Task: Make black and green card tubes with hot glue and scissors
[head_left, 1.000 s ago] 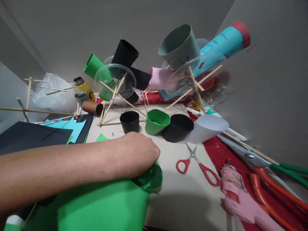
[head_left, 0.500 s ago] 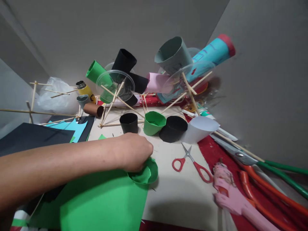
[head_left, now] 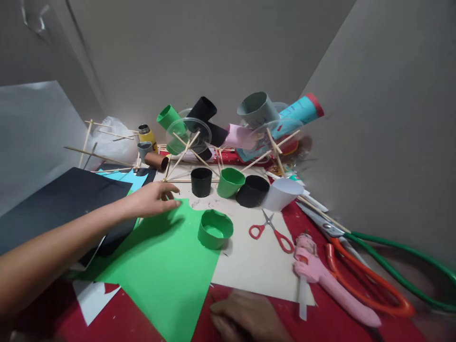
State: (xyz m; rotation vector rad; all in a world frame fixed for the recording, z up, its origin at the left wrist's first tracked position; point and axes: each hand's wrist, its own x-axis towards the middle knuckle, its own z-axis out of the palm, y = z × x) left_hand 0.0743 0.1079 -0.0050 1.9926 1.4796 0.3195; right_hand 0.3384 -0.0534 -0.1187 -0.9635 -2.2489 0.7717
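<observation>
My left hand (head_left: 155, 199) is open, thumb and fingers apart, over the upper left edge of a green paper sheet (head_left: 167, 266). No object shows between its fingers. To its right stands a short green paper cup (head_left: 215, 232), upright, partly over the sheet's right edge. My right hand (head_left: 249, 316) is low at the front, dim and blurred, over red cloth; its fingers look bent, and I cannot see whether they hold anything. Red-handled scissors (head_left: 270, 230) lie with blades slightly apart on the cream board (head_left: 249, 266), beyond that hand.
Behind stand a black paper cup (head_left: 201, 183), another green cup (head_left: 231, 183), a black tube (head_left: 252, 191) and a white tube (head_left: 284, 194). Stick-framed wheels (head_left: 188, 137) carry paper tubes. A pink glue gun (head_left: 324, 280) and large green-handled shears (head_left: 356, 237) lie right. Black sheets (head_left: 64, 204) lie left.
My left hand has left the short green cup, moved left and opened. My right hand has come into view at the bottom. The view has shifted, showing more of the table's front.
</observation>
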